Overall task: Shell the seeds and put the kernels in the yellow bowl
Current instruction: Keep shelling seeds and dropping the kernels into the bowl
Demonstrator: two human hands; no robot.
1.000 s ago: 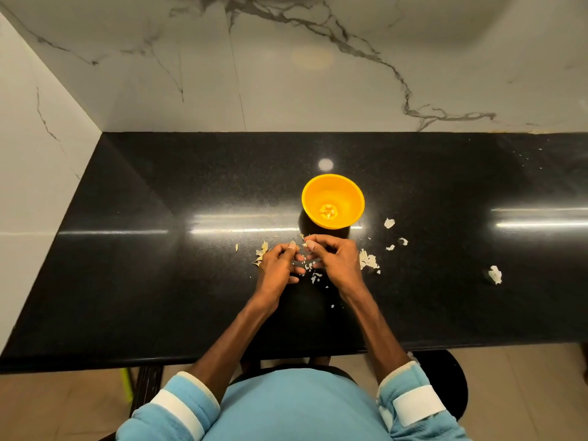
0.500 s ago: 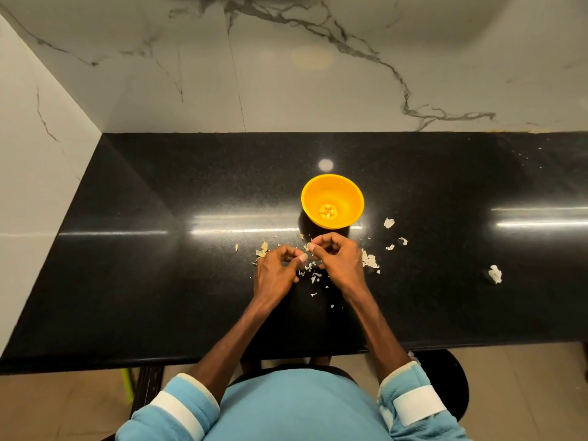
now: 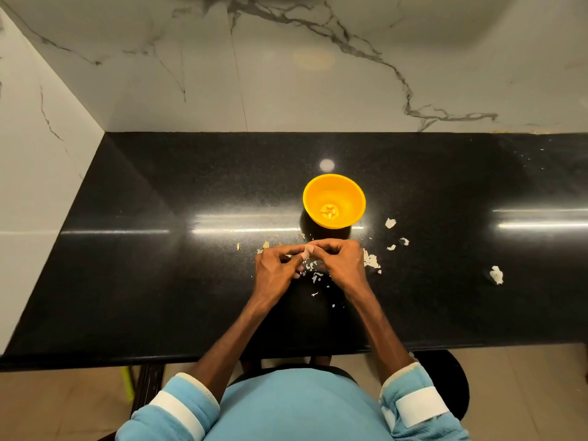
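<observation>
Item 1. Worktop (image 3: 159, 281): black, polished, speckled, set against white veined marble walls (image 3: 318, 90) at 12 and 9 o'clock.

Item 2. Yellow bowl (image 3: 356, 198): round, upright, standing on the worktop near its middle, at 12 o'clock from the hands and just apart from them. A small heap of pale kernels (image 3: 329, 211) lies at its bottom.

Item 3. Left hand (image 3: 275, 268): low over the worktop, fingers curled, thumb and forefinger tips meeting those of the other hand. Grip: grasping the seed.

Item 4. Right hand (image 3: 342, 264): beside the left, fingers curled inward. Grip: likewise pinched on the seed.

Item 5. Seed (image 3: 307, 249): small and pale, held between the fingertips of both hands, at 6 o'clock from the bowl; mostly hidden, so its condition cannot be told.

Item 6. Shell pieces, pale, scattered on the worktop:
- small flakes (image 3: 310, 268) under and between the hands;
- a larger cluster (image 3: 371, 261) at 3 o'clock, just beside the right hand;
- three separate bits (image 3: 390, 222) at 4 o'clock from the bowl;
- a few bits (image 3: 265, 245) at 11 o'clock from the left hand;
- one lone piece (image 3: 496, 275) well apart at 3 o'clock.

Item 7. Sleeves (image 3: 178, 405): light blue with white bands, pushed up the forearms.

Item 8. Stool (image 3: 445, 377): black, round, at 5 o'clock below the worktop edge.
</observation>
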